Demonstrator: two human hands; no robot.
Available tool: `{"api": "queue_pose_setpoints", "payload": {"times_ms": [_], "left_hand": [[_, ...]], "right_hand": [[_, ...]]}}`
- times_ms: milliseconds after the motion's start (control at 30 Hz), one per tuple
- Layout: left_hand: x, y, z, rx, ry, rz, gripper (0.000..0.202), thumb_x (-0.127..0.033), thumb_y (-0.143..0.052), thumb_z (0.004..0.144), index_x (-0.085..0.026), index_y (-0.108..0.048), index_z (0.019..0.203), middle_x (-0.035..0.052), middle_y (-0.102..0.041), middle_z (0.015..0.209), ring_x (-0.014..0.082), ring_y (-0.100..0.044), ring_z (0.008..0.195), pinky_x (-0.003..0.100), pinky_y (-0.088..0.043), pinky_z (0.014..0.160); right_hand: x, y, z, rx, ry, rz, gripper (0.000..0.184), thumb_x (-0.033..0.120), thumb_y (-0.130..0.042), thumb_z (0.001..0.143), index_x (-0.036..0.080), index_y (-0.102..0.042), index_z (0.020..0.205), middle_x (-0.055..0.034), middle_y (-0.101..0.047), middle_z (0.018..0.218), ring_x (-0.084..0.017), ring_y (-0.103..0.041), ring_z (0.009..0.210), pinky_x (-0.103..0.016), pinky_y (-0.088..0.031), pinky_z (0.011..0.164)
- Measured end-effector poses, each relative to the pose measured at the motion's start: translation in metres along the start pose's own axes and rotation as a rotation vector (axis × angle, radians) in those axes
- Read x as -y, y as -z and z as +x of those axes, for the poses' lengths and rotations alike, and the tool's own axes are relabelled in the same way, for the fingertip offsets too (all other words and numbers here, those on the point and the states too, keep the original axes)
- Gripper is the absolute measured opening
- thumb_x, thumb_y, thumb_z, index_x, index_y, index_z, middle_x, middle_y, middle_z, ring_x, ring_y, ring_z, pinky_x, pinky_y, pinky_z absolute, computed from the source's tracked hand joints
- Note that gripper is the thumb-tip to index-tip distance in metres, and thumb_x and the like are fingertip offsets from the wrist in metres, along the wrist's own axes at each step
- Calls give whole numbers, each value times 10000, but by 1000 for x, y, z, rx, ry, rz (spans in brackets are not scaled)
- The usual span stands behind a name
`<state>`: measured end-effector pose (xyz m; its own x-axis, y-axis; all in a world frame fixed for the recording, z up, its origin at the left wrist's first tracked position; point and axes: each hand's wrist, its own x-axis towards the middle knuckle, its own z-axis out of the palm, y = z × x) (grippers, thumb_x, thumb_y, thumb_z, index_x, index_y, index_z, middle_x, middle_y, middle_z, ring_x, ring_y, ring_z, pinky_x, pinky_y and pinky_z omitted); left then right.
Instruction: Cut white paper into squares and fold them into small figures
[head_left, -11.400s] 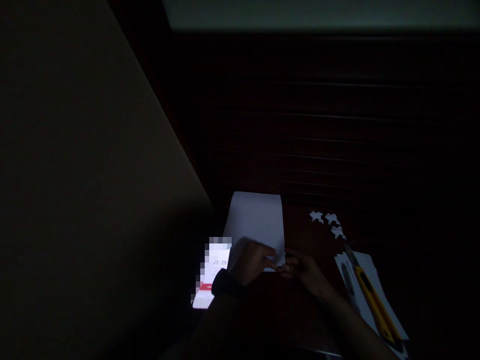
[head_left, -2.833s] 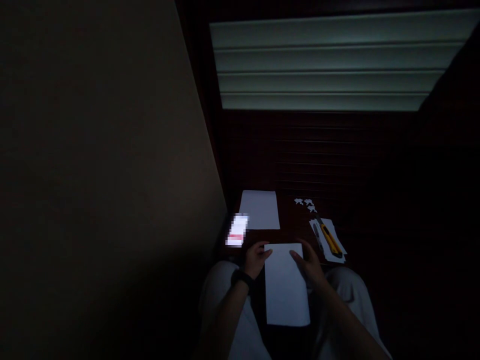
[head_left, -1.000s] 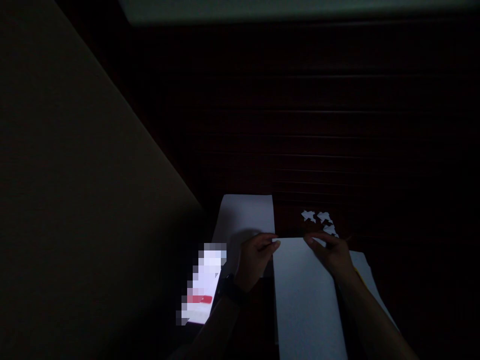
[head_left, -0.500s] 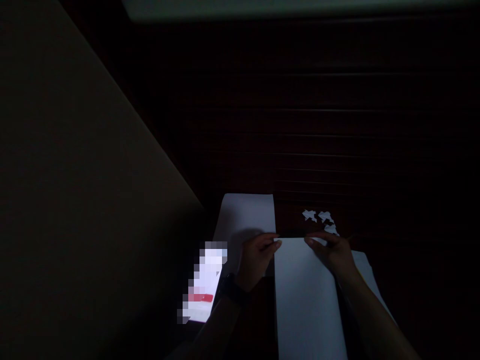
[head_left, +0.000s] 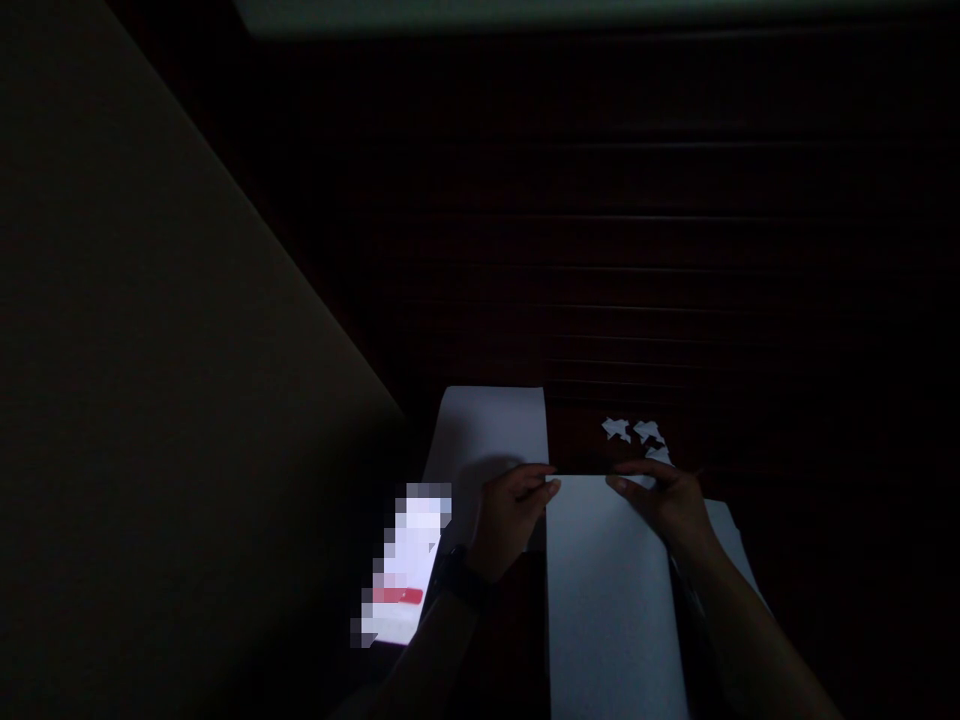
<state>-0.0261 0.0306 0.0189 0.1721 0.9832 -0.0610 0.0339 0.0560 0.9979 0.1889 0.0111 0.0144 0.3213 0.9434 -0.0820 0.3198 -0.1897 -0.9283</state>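
Note:
A long white sheet of paper (head_left: 611,600) runs from the bottom edge of the view up to a straight far edge between my hands. My left hand (head_left: 514,510) pinches its far left corner between thumb and fingers; a dark band circles that wrist. On the far edge toward the right, my right hand (head_left: 667,500) grips the same sheet with thumb below and fingers above. Behind my left hand lies another white sheet (head_left: 491,420), partly shaded by the hand.
Several small folded white paper pieces (head_left: 616,430) lie beyond my right hand. A lit phone screen (head_left: 405,570), partly pixelated, is left of my left forearm. More white paper (head_left: 727,530) shows beside my right forearm. A pale wall (head_left: 150,350) slopes along the left; the room is dark.
The whole view has shifted very slightly. Both hands keep the same hold on the sheet, with almost no movement.

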Motion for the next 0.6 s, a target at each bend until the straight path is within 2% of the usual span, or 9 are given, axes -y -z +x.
{"api": "queue_pose_setpoints", "payload": {"times_ms": [200, 367, 433, 533, 600], "left_hand": [[-1, 0, 0, 19, 13, -10, 286, -345, -624, 745, -142, -647, 945, 72, -684, 808, 174, -636, 707, 233, -503, 582], [-2, 0, -1, 21, 6, -11, 279, -340, -621, 750, -145, -647, 947, 70, -685, 808, 179, -641, 724, 236, -503, 599], [-3, 0, -1, 20, 9, -18, 282, -338, -621, 752, -141, -645, 953, 74, -686, 822, 177, -640, 727, 233, -500, 600], [-3, 0, -1, 22, 11, -8, 291, -336, -622, 751, -137, -643, 963, 79, -686, 835, 178, -639, 735, 230, -497, 598], [-3, 0, -1, 17, 5, 8, 292, -333, -626, 748, -136, -646, 962, 81, -686, 840, 182, -640, 748, 229, -497, 602]], "right_hand": [[6, 0, -3, 24, -64, 122, 324, 410, -745, 588, 219, -694, 845, -27, -673, 752, -198, -590, 625, -285, -441, 522], [23, 4, -10, 151, -158, 413, 530, 366, -731, 632, 280, -580, 1132, -34, -661, 986, -232, -629, 765, -315, -486, 605], [28, 4, -11, 179, -193, 475, 603, 362, -740, 619, 289, -541, 1184, -44, -645, 1065, -252, -635, 812, -337, -497, 635], [29, 3, -10, 152, -177, 442, 618, 353, -763, 582, 277, -559, 1161, -50, -610, 1147, -267, -620, 890, -357, -502, 686], [27, 3, -8, 123, -138, 373, 593, 351, -769, 570, 271, -583, 1128, -46, -618, 1135, -265, -607, 927, -356, -498, 713]]}}
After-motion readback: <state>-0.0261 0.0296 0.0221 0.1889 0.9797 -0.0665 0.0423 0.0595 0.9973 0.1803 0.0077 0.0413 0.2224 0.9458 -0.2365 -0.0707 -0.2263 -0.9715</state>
